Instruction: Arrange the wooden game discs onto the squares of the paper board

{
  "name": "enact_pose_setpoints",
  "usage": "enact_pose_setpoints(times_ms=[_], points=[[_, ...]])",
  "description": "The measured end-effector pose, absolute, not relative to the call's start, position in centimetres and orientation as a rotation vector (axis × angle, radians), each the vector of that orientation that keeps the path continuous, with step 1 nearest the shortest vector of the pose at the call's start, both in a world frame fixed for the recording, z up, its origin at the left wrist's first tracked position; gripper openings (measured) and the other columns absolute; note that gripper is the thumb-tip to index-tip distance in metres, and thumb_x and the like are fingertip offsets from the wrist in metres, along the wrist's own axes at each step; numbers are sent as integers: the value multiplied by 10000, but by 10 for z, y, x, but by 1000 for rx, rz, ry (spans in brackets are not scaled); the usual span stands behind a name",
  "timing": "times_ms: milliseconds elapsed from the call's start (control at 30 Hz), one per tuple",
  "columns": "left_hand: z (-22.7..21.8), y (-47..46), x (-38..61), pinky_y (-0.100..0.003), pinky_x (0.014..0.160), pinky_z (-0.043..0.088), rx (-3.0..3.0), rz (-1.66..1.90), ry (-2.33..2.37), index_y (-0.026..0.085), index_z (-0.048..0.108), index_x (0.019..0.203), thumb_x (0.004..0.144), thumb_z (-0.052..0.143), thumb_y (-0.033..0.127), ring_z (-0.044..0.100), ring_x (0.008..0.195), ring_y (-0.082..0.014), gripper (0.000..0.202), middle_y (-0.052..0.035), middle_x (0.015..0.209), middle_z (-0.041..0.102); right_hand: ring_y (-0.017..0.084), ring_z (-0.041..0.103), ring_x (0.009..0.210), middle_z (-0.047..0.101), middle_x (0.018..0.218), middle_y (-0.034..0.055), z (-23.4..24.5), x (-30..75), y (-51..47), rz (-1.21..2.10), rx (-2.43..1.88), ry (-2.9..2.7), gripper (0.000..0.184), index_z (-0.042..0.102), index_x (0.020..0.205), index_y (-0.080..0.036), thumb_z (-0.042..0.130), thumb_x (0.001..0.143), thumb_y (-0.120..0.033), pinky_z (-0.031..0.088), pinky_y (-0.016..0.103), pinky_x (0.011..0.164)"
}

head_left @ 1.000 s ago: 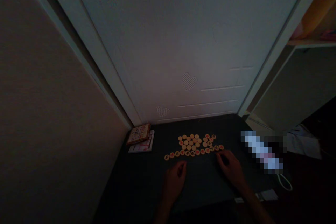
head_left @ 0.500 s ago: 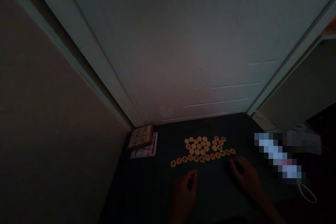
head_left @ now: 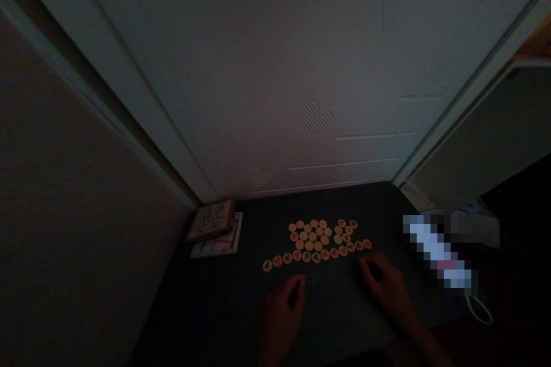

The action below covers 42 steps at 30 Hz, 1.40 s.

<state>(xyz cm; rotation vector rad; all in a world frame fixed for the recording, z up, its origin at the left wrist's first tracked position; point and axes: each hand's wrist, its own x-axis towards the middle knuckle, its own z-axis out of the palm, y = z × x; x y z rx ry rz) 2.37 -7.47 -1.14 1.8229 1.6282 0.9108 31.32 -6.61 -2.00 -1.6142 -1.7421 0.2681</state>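
Round wooden xiangqi pieces (head_left: 310, 235) lie flat on the dark bench (head_left: 224, 292): a tight cluster, mostly blank-side up, and a curved row (head_left: 316, 256) showing red and dark characters along its near edge.

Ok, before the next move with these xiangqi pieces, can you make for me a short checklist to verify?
Left hand: ok, holds no piece.
Right hand: ok, holds no piece, rests near the right end of the row.
Curved row of xiangqi pieces: ok, lying flat in one line.
Cluster of pieces: ok, lying flat behind the row.
Characters on the pieces: cannot tell, too dark and small to read.
Light: not ok, the scene is dim.
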Motion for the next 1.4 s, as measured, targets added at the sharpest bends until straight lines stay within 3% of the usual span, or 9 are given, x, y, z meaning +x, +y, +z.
enact_pose_setpoints(times_ms=[333,500,667,800,933,1067,1233,1400], points=[[-5,-77,23,-246,705,593,1788,900,1597,274,760,1017,981,484,403,747,738,-175,307,-14,871,800,232,728,854,755,962,60,-20,312,-67,342,-1579,-1774,226,704,1004,-247,567,973,-424,608,353,751],[-12,-77,21,-247,713,605,1789,903,1607,294,762,1026,979,500,407,756,773,-178,290,-6,914,806,247,726,962,761,1042,68,-19,310,-65,249,-1435,-1915,174,714,1077,-266,598,959,-319,617,411,852],[-15,-78,21,-252,752,623,1837,910,1618,290,764,1030,994,486,416,767,797,-181,307,-19,934,809,267,682,1140,725,1243,70,-14,288,-66,172,-1265,-2117,328,682,1245,-296,610,935,-219,594,472,952],[-18,-81,18,-247,755,628,1963,969,1606,295,760,1007,1007,484,382,764,798,-172,290,-16,907,802,257,660,1195,723,1266,52,-8,263,-66,221,-1158,-2241,390,640,1307,-271,601,931,-174,581,450,986],[-17,-79,12,-326,834,627,2175,1005,1599,301,759,997,986,523,309,747,842,-195,237,-23,903,787,278,634,1234,692,1332,59,-5,254,-59,241,-1219,-2233,395,625,1309,-247,576,930,-149,555,489,1016],[-12,-76,9,-378,851,614,2294,1072,1712,304,758,996,938,572,246,711,974,-232,203,-49,1006,765,298,620,1255,656,1386,50,-9,256,-54,245,-1228,-2228,513,568,1397,-282,597,902,-149,553,509,998],[-13,-70,14,-509,1079,489,2414,964,1840,279,689,1199,927,572,197,573,1286,-286,307,-63,1307,680,274,629,1254,678,1357,45,-4,248,-51,210,-1095,-2283,548,549,1427,-284,586,899,-138,549,464,1007],[-14,-68,20,-566,1183,332,2532,649,1839,233,464,1486,942,569,263,453,1409,-303,554,-68,1481,568,256,613,1279,679,1358,43,2,237,-50,184,-1063,-2284,463,600,1365,-239,563,916,-134,512,462,1068]])
